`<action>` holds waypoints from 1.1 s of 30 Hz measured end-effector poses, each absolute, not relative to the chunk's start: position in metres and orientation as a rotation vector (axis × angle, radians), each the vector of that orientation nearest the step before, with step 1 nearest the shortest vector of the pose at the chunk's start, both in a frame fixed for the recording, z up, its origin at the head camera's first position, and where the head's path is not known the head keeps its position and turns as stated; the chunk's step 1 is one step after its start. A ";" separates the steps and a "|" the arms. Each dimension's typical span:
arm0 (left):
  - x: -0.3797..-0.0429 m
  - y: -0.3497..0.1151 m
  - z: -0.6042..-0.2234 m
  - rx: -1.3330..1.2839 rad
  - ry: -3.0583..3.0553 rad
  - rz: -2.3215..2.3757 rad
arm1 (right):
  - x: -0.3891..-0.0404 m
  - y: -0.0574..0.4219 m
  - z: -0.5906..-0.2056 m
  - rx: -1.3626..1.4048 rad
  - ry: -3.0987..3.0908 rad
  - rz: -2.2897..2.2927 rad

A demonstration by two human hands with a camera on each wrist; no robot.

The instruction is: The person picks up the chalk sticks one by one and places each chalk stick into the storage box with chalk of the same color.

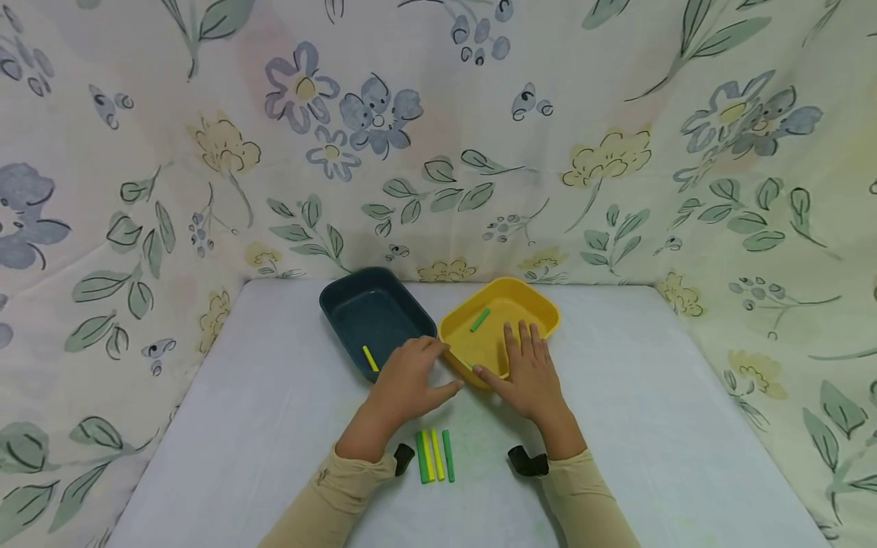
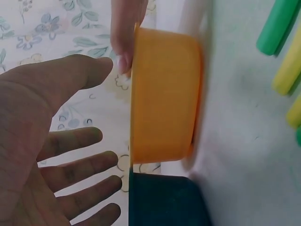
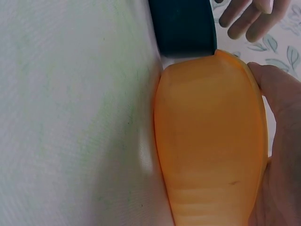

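My right hand (image 1: 530, 380) reaches over the yellow tray (image 1: 551, 316), fingers straight and thumb touching its near rim. In the right wrist view, that thumb (image 3: 273, 80) lies at the edge of the tray's orange-looking wall (image 3: 211, 132). Beside it, my left hand (image 1: 407, 380) hovers by the dark teal tray (image 1: 331, 304) with fingers spread; its palm holds nothing in the left wrist view. A green chalk stick (image 1: 480, 320) lies in the yellow tray, a yellow chalk stick (image 1: 371, 358) in the teal one. My hands hide parts of both trays.
Several green and yellow chalk sticks, among them a separate green stick (image 1: 448, 456), lie in a row between my forearms. White cloth (image 1: 274, 426) with faint green smudges covers the table. A floral curtain (image 1: 438, 228) rises behind the trays.
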State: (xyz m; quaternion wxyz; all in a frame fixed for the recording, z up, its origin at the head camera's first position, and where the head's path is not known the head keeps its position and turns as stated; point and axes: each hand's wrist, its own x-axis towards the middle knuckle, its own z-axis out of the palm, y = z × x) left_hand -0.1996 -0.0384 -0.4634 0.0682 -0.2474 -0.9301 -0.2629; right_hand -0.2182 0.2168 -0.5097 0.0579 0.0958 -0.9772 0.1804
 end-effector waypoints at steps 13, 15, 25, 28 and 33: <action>-0.184 -0.033 -0.471 -0.861 -2.747 -0.760 | -0.218 0.217 -0.512 0.295 -2.956 0.543; -0.183 -0.033 -0.472 -0.866 -2.749 -0.766 | -0.218 0.217 -0.511 0.292 -2.957 0.543; -0.167 -0.036 -0.477 -0.864 -2.791 -0.827 | -0.218 0.217 -0.512 0.283 -2.964 0.542; -0.163 -0.036 -0.479 -0.879 -2.792 -0.826 | -0.218 0.217 -0.512 0.280 -2.969 0.544; -0.160 -0.036 -0.482 -0.892 -2.803 -0.805 | -0.217 0.216 -0.510 0.273 -2.973 0.563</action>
